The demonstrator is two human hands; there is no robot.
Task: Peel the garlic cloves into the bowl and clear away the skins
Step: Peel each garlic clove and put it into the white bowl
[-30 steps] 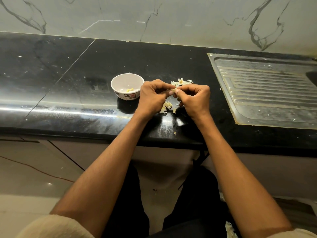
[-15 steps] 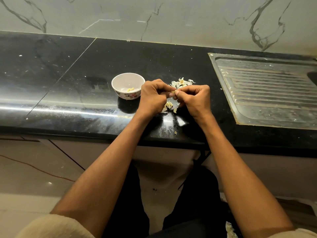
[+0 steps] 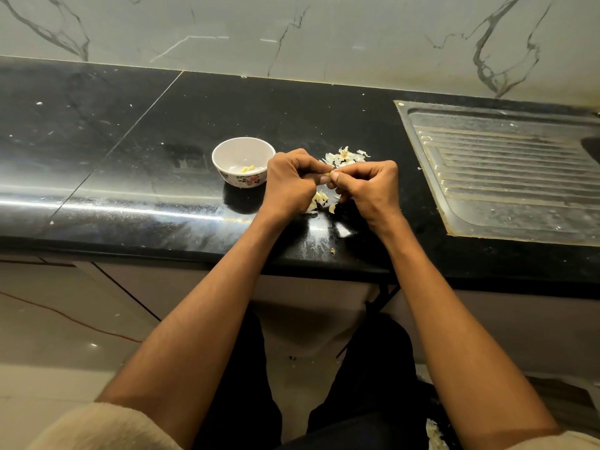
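A garlic clove (image 3: pixel 328 174) is pinched between both hands – left hand (image 3: pixel 290 184) and right hand (image 3: pixel 368 186) are curled tight, thumbs and forefingers meeting on it; only a sliver of the clove is seen. It is held just above the black counter (image 3: pixel 136 177), right of the bowl. More cloves (image 3: pixel 319 200) are seen on the counter directly under the hands, partly hidden. A pile of skins (image 3: pixel 344 156) is seen just behind the knuckles. The white floral bowl (image 3: pixel 242 162) is placed just beside the left hand, a few peeled pieces (image 3: pixel 248 168) inside. Further right – well apart – a steel drainboard (image 3: pixel 506 177) is set into the counter. A marble wall (image 3: pixel 292 34) is seen behind.
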